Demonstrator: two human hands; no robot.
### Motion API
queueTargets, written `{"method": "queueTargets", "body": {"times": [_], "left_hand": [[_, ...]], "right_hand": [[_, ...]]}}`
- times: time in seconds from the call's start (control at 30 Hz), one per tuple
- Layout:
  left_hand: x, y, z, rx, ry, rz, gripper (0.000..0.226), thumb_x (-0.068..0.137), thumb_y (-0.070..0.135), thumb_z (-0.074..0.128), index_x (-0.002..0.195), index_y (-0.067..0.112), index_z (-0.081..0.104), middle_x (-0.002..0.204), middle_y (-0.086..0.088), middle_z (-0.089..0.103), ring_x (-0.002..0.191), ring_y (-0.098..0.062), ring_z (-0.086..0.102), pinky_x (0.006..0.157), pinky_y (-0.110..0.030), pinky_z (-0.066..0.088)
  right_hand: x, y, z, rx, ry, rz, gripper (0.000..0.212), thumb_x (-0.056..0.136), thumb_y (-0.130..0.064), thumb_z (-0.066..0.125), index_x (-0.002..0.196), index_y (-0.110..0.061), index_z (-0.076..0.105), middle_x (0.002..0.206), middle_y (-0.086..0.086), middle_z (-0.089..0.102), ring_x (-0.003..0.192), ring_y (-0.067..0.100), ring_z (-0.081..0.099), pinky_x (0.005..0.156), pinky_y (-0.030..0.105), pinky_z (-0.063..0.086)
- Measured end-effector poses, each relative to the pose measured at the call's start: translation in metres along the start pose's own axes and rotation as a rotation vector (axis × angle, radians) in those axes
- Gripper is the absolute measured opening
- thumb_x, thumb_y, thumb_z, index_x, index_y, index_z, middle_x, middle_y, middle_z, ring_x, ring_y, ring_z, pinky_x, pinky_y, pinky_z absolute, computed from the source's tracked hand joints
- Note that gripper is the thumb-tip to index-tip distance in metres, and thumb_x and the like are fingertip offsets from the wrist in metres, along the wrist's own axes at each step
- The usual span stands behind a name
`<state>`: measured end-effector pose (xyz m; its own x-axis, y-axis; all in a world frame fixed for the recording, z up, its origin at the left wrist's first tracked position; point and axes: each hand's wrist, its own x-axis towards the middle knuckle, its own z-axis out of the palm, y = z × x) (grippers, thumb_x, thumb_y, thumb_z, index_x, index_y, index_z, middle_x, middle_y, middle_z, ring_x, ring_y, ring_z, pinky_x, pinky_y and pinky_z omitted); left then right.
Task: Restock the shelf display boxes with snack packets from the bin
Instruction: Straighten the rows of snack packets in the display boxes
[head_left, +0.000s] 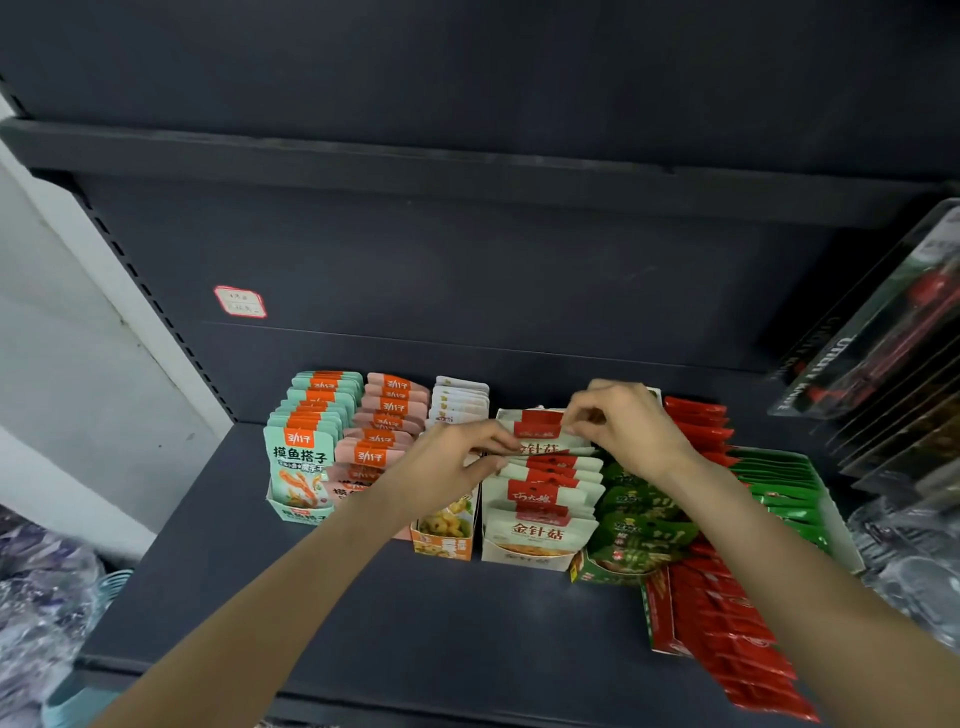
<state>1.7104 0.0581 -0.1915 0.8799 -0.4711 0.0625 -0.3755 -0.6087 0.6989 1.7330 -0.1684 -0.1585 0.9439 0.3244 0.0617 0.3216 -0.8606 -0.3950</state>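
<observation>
The dark metal shelf carries a row of cardboard display boxes across its middle, with bare board toward six o'clock. At four o'clock the red packets run in a long file beside the green packets, both boxes looking well filled. At nine o'clock stand the teal fish-snack packets and the pink packets, also full. The white display box of enoki-mushroom packets sits at the centre, and it is the one in hand. The left hand pinches the near side of the white and red enoki packet, and the right hand pinches its top edge at one o'clock, each grip closed on that packet as it stands raised in the back rows. Judging by the crowded rows, restocking seems well advanced; this packet is not yet seated. The bin is not in view.
</observation>
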Motion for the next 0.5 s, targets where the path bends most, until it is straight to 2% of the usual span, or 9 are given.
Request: {"method": "queueTargets", "body": {"times": [0.07, 0.17, 0.23, 0.27, 0.37, 0.43, 0.5], "left_hand": [[0.001, -0.002, 0.000, 0.072, 0.015, 0.030, 0.022, 0.091, 0.020, 0.059, 0.111, 0.026, 0.066, 0.110, 0.011, 0.066, 0.099, -0.005, 0.062, 0.087, -0.030, 0.051], [0.002, -0.005, 0.002, 0.173, 0.044, 0.102, 0.019, 0.091, 0.020, 0.059, 0.107, 0.025, 0.068, 0.132, 0.009, 0.051, 0.125, -0.007, 0.042, 0.104, -0.029, 0.039], [0.004, -0.004, 0.002, 0.160, 0.024, 0.113, 0.014, 0.093, 0.019, 0.057, 0.102, 0.025, 0.065, 0.147, 0.010, 0.034, 0.134, -0.007, 0.032, 0.107, -0.027, 0.035], [0.004, -0.003, 0.002, 0.152, -0.001, 0.107, 0.011, 0.093, 0.019, 0.055, 0.101, 0.024, 0.062, 0.148, 0.010, 0.034, 0.134, -0.007, 0.034, 0.104, -0.025, 0.036], [0.005, 0.000, 0.001, 0.136, -0.086, 0.070, 0.011, 0.095, 0.017, 0.051, 0.104, 0.020, 0.058, 0.121, 0.008, 0.060, 0.111, -0.013, 0.057, 0.090, -0.031, 0.050], [0.002, 0.000, 0.000, 0.123, -0.101, 0.056, 0.012, 0.096, 0.018, 0.051, 0.105, 0.021, 0.058, 0.115, 0.006, 0.065, 0.104, -0.011, 0.061, 0.086, -0.036, 0.052], [0.000, -0.001, -0.002, 0.120, -0.097, 0.059, 0.012, 0.095, 0.018, 0.052, 0.104, 0.020, 0.059, 0.114, 0.006, 0.066, 0.104, -0.008, 0.061, 0.086, -0.035, 0.053]], "right_hand": [[-0.005, 0.005, -0.001, 0.025, -0.075, -0.014, 0.008, 0.085, -0.015, 0.068, 0.082, -0.022, 0.070, 0.087, -0.007, 0.061, 0.083, 0.010, 0.059, 0.078, 0.032, 0.052], [-0.007, 0.012, 0.004, 0.063, -0.086, -0.010, 0.008, 0.085, -0.012, 0.068, 0.085, -0.019, 0.072, 0.089, -0.010, 0.061, 0.086, 0.008, 0.060, 0.082, 0.028, 0.051], [-0.004, 0.012, 0.006, 0.090, -0.088, -0.026, 0.008, 0.084, -0.012, 0.068, 0.086, -0.017, 0.073, 0.097, -0.008, 0.063, 0.091, 0.009, 0.060, 0.086, 0.027, 0.050], [-0.002, 0.012, 0.006, 0.098, -0.112, -0.034, 0.008, 0.084, -0.012, 0.067, 0.088, -0.016, 0.073, 0.102, -0.006, 0.064, 0.094, 0.009, 0.059, 0.089, 0.027, 0.049], [0.000, 0.013, 0.001, 0.169, -0.133, 0.013, 0.016, 0.090, -0.020, 0.061, 0.101, -0.015, 0.072, 0.109, -0.006, 0.065, 0.100, 0.006, 0.058, 0.092, 0.023, 0.046], [0.001, 0.016, 0.001, 0.167, -0.081, 0.038, 0.023, 0.093, -0.023, 0.056, 0.112, -0.018, 0.068, 0.112, -0.006, 0.066, 0.103, 0.005, 0.058, 0.091, 0.021, 0.044], [0.003, 0.017, 0.006, 0.103, -0.031, 0.033, 0.024, 0.094, -0.018, 0.056, 0.115, -0.019, 0.067, 0.115, -0.004, 0.066, 0.106, 0.008, 0.059, 0.093, 0.023, 0.045]]}}
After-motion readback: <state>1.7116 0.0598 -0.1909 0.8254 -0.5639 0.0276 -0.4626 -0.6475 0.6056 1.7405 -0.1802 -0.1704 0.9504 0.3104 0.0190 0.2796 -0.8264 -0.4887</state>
